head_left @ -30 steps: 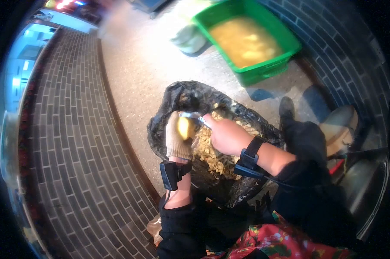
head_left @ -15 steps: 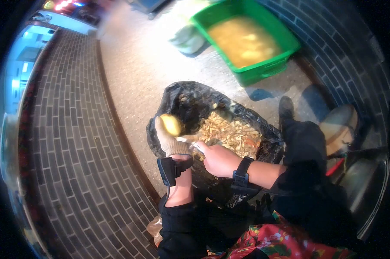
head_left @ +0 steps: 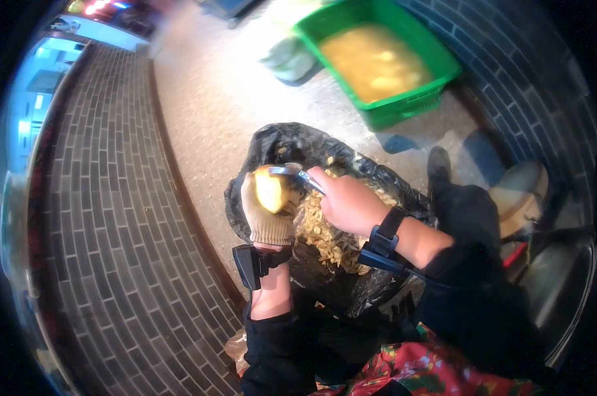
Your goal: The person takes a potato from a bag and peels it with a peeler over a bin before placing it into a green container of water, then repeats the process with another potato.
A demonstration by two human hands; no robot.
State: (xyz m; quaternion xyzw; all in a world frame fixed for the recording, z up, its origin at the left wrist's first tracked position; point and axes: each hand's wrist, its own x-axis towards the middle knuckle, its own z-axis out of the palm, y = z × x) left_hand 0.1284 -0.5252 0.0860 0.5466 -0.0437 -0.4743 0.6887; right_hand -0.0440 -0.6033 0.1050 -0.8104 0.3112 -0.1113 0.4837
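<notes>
My left hand (head_left: 261,214), in a beige knit glove, is wrapped round a yellow peeled potato (head_left: 270,188). My right hand (head_left: 351,201) is bare and grips the handle of a metal peeler (head_left: 302,174). The peeler's head lies at the upper end of the potato. Both hands are over a black plastic bag (head_left: 298,137), which lies open on the floor with a heap of peelings (head_left: 325,244) inside. My right forearm and hand hide part of the heap.
A green tub (head_left: 404,105) of yellowish water with potatoes stands ahead to the right. Beside it is a pale plastic bag (head_left: 288,61). Brick surfaces rise left (head_left: 127,178) and right. A round basin (head_left: 519,198) stands near my foot.
My right hand has moved up and forward, bringing the peeler to the top of the potato. My left hand has shifted slightly, and the potato is turned more upright.
</notes>
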